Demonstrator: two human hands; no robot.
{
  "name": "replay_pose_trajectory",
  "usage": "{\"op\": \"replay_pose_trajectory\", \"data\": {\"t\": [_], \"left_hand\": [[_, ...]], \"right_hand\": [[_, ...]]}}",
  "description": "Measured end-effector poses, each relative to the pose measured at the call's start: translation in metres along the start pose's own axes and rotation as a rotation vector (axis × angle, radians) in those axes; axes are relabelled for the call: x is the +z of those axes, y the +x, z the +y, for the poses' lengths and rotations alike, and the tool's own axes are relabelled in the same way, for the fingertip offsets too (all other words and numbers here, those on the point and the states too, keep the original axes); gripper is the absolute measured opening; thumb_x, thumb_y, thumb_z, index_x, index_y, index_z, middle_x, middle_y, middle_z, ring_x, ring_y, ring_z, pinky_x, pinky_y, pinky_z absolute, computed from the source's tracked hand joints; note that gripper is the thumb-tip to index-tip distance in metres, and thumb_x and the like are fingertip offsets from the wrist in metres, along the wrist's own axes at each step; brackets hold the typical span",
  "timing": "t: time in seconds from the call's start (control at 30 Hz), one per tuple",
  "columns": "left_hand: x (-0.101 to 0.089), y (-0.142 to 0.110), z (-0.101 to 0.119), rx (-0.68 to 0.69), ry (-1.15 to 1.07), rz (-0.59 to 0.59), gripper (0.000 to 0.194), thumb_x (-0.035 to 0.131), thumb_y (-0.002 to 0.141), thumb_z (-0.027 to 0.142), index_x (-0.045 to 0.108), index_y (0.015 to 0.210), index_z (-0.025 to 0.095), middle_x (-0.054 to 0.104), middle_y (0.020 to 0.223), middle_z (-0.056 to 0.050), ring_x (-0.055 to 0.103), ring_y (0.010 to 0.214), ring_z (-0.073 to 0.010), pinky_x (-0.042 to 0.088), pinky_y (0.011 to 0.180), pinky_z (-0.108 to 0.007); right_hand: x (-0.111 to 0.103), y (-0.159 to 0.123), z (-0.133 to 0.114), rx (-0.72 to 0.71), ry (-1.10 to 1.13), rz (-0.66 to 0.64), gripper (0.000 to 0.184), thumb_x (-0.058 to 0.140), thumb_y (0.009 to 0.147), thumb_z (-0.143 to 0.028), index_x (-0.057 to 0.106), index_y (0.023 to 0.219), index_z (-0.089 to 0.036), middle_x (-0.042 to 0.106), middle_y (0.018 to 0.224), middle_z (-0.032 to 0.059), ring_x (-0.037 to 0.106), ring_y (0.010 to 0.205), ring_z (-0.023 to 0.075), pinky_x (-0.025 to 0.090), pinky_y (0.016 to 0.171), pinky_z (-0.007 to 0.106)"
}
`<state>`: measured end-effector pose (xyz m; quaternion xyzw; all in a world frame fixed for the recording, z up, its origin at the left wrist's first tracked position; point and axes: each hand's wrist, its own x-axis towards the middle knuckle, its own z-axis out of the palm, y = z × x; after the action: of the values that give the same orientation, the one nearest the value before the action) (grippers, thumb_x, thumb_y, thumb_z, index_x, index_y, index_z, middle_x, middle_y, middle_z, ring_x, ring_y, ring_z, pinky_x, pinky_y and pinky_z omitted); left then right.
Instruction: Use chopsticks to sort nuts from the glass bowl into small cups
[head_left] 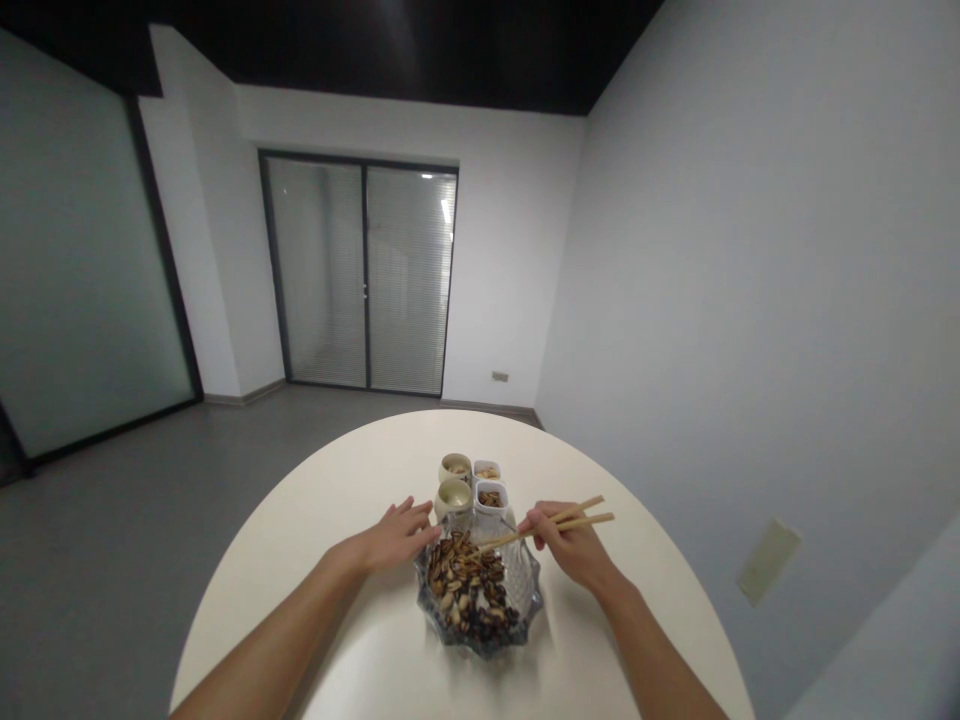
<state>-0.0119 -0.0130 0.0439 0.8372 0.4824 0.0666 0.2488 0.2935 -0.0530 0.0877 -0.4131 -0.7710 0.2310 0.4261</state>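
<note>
A cut-glass bowl (525,590) with a scalloped rim stands near the front of the round cream table (352,470), heaped with brown and tan seed shells (461,580). My left hand (397,535) lies open with its fingers apart, holding nothing, at the bowl's far left rim. In my right hand (566,545) is a pair of wooden chopsticks (544,527), their tips reaching left over the heap. Just behind the bowl stand two cream cups (454,497) and two small white square dishes (491,497) holding tan pieces.
The table's curved edge surrounds the bowl and cups, with a grey floor beyond it. Further off are a glazed double door with blinds, white walls, and a frosted glass partition on the left. A beige wall plate (769,562) is on the right wall.
</note>
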Motion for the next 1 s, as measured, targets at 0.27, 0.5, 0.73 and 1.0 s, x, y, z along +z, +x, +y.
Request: {"op": "replay_pose_trajectory", "data": {"t": [0.27,0.5,0.73,1.0], "left_hand": [[-0.0007,-0.0001,0.0035,-0.020,0.001,0.000,0.064,0.019,0.093,0.071,0.054,0.125,0.027,0.020,0.155,-0.003,0.003,0.142,-0.0326,0.003,0.111,-0.054],[-0.0013,-0.0010,0.0030,-0.009,-0.008,0.005,0.066,0.019,0.093,0.071,0.055,0.125,0.026,0.020,0.155,-0.004,0.004,0.141,-0.0337,0.003,0.111,-0.054],[-0.0012,-0.0008,0.0019,-0.004,-0.013,0.008,0.066,0.019,0.093,0.071,0.052,0.129,0.027,0.019,0.155,-0.004,0.004,0.141,-0.0338,0.003,0.111,-0.054],[-0.0003,-0.0004,0.0005,0.003,-0.011,0.006,0.068,0.017,0.093,0.072,0.056,0.124,0.025,0.019,0.155,-0.005,0.003,0.141,-0.0338,0.003,0.111,-0.054]], "right_hand": [[0.0019,0.0000,-0.0021,-0.017,-0.003,-0.036,0.049,0.043,0.094,-0.050,0.070,0.069,-0.017,0.059,0.052,0.0015,0.054,0.052,0.0139,0.041,0.049,0.022],[0.0028,0.0006,-0.0025,-0.032,0.007,-0.048,0.050,0.044,0.094,-0.048,0.070,0.066,-0.017,0.059,0.052,0.0016,0.054,0.051,0.0136,0.040,0.049,0.022],[0.0028,0.0004,-0.0038,-0.021,0.034,-0.045,0.048,0.044,0.095,-0.047,0.070,0.068,-0.017,0.058,0.051,0.0010,0.053,0.050,0.0133,0.040,0.049,0.022],[-0.0004,0.0002,-0.0043,-0.011,0.016,0.001,0.050,0.043,0.095,-0.048,0.071,0.068,-0.016,0.057,0.050,0.0010,0.051,0.049,0.0130,0.038,0.048,0.022]]}}
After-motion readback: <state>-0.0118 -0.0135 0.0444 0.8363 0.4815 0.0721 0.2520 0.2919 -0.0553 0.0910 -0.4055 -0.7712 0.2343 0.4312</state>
